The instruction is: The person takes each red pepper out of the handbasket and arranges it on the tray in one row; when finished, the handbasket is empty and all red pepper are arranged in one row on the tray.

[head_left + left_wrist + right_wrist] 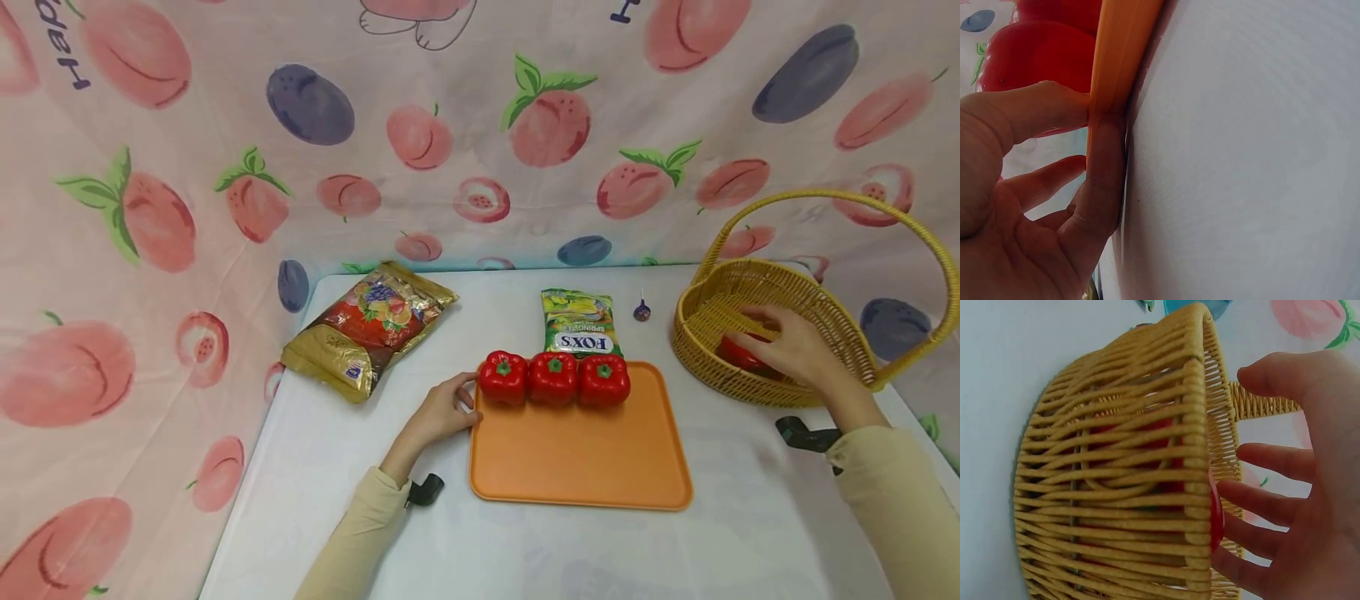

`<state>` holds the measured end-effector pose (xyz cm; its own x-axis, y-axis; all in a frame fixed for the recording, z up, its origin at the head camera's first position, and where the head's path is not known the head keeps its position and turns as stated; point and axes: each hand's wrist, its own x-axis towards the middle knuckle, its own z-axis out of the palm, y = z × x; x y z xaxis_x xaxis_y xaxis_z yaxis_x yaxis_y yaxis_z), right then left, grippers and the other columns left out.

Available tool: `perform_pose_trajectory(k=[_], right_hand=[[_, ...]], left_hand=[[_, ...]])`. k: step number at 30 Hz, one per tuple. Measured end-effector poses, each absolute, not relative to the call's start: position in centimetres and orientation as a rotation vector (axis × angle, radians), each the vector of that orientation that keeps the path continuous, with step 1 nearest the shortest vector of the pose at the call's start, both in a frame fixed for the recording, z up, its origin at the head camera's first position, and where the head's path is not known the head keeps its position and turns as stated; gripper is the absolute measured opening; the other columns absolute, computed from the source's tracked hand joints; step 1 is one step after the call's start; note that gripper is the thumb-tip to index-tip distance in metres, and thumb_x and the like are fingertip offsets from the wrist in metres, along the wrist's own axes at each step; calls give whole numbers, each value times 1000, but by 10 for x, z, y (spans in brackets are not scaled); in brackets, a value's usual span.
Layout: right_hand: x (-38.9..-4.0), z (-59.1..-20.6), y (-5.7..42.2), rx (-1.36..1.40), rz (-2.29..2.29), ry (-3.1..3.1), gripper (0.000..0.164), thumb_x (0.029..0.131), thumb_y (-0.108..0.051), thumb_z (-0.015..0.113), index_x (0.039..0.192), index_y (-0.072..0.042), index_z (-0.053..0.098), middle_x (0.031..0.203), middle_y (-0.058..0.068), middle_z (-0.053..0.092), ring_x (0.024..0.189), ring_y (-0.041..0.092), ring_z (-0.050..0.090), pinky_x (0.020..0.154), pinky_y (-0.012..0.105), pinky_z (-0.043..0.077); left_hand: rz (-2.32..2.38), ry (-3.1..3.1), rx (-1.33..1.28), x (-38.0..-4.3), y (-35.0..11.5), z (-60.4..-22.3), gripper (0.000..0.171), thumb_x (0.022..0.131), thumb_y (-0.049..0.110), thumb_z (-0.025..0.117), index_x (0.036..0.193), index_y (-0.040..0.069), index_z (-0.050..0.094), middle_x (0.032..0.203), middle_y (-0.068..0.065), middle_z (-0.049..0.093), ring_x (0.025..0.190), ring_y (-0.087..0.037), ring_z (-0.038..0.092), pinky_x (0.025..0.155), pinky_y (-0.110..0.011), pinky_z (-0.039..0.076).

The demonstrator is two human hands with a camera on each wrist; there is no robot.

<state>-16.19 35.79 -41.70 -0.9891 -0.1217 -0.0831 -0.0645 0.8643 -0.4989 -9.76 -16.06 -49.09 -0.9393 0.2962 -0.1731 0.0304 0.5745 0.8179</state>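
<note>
An orange tray [581, 458] lies on the table with three red bell peppers [553, 378] in a row along its far edge. My left hand [444, 410] is at the tray's left rim; in the left wrist view, its thumb and a finger pinch that rim beside a pepper [1041, 59]. To the right stands a yellow wicker basket [693, 354] with a red bell pepper [738, 354] inside. My right hand [787, 346] reaches over the basket, fingers spread near the pepper. The weave partly hides the red shape [1216, 519] in the right wrist view.
A gold and red snack bag [371, 329] lies at the back left. A green Fox's packet [579, 323] sits just behind the peppers, and a small dark lollipop [642, 311] is right of it. The basket's tall handle [832, 194] arches above it.
</note>
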Motion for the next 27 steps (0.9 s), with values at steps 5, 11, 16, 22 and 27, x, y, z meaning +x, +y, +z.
perform_pose_trajectory(k=[5, 11, 16, 22, 27], right_hand=[[-165, -417, 363, -140, -753, 2890, 73, 94, -47, 59, 137, 10, 44, 135, 40, 41, 118, 59, 42, 92, 71, 34], [-167, -414, 366, -107, -732, 2822, 78, 93, -52, 58, 138, 11, 42, 133, 40, 42, 113, 57, 46, 88, 68, 40], [-169, -413, 369, -79, -684, 2764, 83, 93, -57, 54, 138, 12, 39, 132, 41, 41, 114, 57, 44, 90, 68, 39], [-174, -414, 371, -70, -646, 2703, 85, 93, -59, 54, 137, 13, 40, 129, 44, 42, 117, 58, 42, 92, 68, 38], [-178, -413, 373, -92, -612, 2677, 87, 93, -59, 53, 136, 15, 38, 126, 46, 43, 113, 58, 44, 91, 67, 40]], left_hand=[[1289, 2521, 274, -98, -161, -491, 65, 79, 3, 74, 139, 4, 51, 86, -5, 62, 62, -11, 59, 59, -26, 47], [1287, 2526, 283, -98, -162, -491, 65, 79, 3, 74, 139, 4, 51, 86, -5, 62, 62, -11, 59, 59, -27, 47], [1282, 2532, 283, -98, -162, -493, 64, 79, 4, 75, 139, 4, 51, 86, -4, 62, 62, -10, 59, 59, -26, 48], [1289, 2538, 292, -98, -162, -494, 64, 79, 3, 75, 139, 4, 52, 85, -4, 62, 61, -10, 58, 60, -26, 48], [1294, 2540, 303, -98, -162, -495, 64, 79, 4, 75, 139, 4, 52, 85, -4, 62, 61, -10, 58, 59, -26, 47]])
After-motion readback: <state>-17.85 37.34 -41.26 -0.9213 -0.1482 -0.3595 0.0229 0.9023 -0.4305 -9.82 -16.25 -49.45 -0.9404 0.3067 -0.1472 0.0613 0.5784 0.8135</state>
